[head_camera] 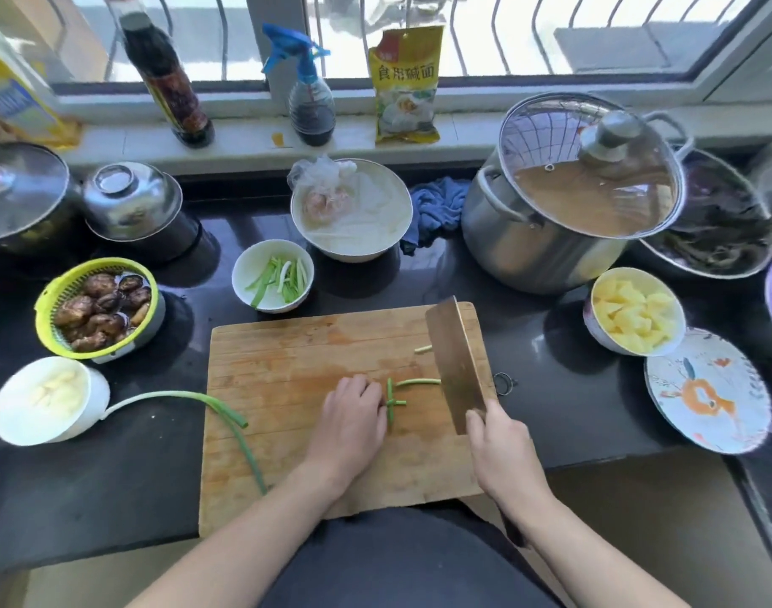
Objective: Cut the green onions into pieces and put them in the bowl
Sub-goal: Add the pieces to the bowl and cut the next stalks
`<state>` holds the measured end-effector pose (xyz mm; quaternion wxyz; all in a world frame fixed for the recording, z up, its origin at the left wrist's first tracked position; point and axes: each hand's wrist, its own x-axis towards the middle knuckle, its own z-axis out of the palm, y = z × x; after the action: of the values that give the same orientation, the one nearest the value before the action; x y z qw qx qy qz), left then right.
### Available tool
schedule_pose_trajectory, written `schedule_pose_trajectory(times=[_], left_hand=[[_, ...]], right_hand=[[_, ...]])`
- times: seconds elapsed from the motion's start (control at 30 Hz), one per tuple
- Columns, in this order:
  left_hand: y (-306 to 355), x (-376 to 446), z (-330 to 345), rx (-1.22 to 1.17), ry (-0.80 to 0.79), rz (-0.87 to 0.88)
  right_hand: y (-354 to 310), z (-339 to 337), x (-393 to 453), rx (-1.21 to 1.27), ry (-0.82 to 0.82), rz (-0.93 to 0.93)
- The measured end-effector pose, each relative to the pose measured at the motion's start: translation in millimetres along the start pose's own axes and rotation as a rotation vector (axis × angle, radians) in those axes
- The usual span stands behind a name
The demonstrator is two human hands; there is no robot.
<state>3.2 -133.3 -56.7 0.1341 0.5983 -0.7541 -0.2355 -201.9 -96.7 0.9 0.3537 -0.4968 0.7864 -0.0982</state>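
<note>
Bowl [243,274] holds some cut pieces. Left hand [351,414] pins short stalks [390,403] on board [287,357]; right hand [502,449] grips cleaver [454,362]. Whole onion [226,410] uncut (task partway).

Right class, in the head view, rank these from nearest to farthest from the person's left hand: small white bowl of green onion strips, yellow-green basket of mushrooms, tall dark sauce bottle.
From the left hand:
1. Small white bowl of green onion strips, just beyond the board.
2. Yellow-green basket of mushrooms, far left.
3. Tall dark sauce bottle, on the windowsill.
</note>
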Motion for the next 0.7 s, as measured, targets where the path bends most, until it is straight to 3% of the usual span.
schedule_pose_trajectory(times=[0.2,0.33,0.57,0.7], left_hand=[[28.0,13.1,27.9,0.113,-0.022,-0.11],[39.2,10.5,34.0,0.237,-0.139,-0.13],[60.1,32.7,16.3,0.061,0.035,-0.057],[85.5,48.2,28.4,0.084,-0.034,0.009]], right_hand=[[23.4,-36.3,19.2,0.034,0.014,-0.008],[39.1,-53.2,29.0,0.048,-0.011,-0.038],[60.4,-72.9,42.7,0.005,-0.075,-0.048],[68.6,-84.6,45.2,-0.037,-0.11,-0.071]])
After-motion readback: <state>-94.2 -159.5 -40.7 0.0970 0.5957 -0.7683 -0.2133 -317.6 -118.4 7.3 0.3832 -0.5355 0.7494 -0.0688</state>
